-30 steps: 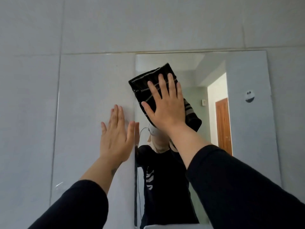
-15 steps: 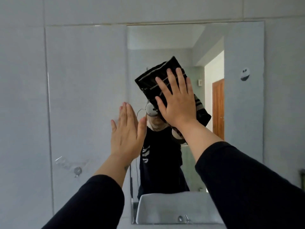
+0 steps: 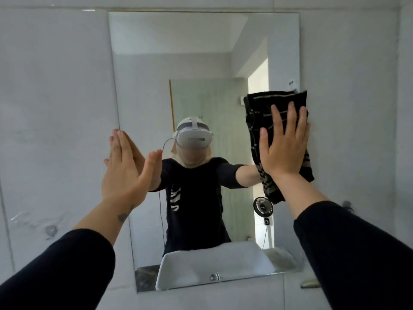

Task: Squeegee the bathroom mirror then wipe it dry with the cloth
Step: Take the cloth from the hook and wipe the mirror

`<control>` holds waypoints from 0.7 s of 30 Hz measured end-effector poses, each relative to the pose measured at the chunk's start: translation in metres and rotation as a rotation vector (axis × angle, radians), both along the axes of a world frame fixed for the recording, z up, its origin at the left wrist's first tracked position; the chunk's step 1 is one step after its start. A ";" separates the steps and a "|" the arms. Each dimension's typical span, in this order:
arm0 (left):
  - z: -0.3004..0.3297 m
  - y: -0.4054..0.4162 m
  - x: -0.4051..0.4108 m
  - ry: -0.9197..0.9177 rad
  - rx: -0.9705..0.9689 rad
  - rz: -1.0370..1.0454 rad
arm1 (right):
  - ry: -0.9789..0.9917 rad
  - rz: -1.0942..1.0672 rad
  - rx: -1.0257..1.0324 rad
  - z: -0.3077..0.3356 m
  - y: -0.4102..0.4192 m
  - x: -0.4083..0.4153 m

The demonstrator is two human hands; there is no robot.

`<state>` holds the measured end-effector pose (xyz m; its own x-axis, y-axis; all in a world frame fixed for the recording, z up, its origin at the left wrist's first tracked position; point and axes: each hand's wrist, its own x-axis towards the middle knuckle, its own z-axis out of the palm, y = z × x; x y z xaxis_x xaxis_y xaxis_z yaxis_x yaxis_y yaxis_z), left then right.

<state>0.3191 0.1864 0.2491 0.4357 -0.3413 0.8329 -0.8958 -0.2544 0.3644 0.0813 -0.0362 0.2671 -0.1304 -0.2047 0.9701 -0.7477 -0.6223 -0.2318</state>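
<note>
The rectangular bathroom mirror [image 3: 201, 63] hangs on a pale tiled wall straight ahead. My right hand [image 3: 282, 144] lies flat with spread fingers on a folded black cloth with pale stripes [image 3: 263, 108], pressing it against the mirror's right edge at mid height. My left hand [image 3: 124, 166] is flat and empty, its fingers together, resting against the mirror's left edge. No squeegee is in view.
The mirror reflects a person in a dark shirt with a white headset, a white basin [image 3: 214, 265], a small black fan [image 3: 263, 205] and a bright doorway. A round wall fitting [image 3: 51, 230] sits on the tiles at lower left.
My right hand has slid the cloth from the mirror's middle to its right edge. The view has dropped and widened, so the whole mirror and the basin's reflection now show.
</note>
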 end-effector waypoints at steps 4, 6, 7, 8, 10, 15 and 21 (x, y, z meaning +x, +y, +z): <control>-0.001 -0.002 -0.005 0.007 -0.016 0.026 | -0.056 0.001 0.046 -0.030 -0.003 -0.004; -0.002 -0.004 -0.006 0.016 -0.025 0.044 | -0.061 -0.003 0.050 -0.037 0.001 0.001; -0.002 -0.005 -0.005 0.014 -0.029 0.052 | -0.060 -0.007 0.049 -0.039 0.004 0.004; -0.002 -0.006 -0.005 0.010 -0.031 0.057 | -0.057 -0.008 0.050 -0.040 0.007 0.007; -0.002 -0.007 -0.004 0.001 -0.034 0.055 | -0.040 -0.009 0.045 -0.040 0.014 0.015; -0.002 0.000 -0.001 -0.017 -0.043 -0.015 | 0.094 0.010 0.005 -0.034 0.042 0.044; 0.002 0.019 0.005 -0.001 -0.042 -0.125 | 0.320 0.099 -0.112 -0.026 0.090 0.100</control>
<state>0.3238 0.2054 0.2514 0.3909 -0.3577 0.8481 -0.9201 -0.1257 0.3710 0.1817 0.0533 0.2412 0.1989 -0.0912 0.9758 -0.7059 -0.7040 0.0780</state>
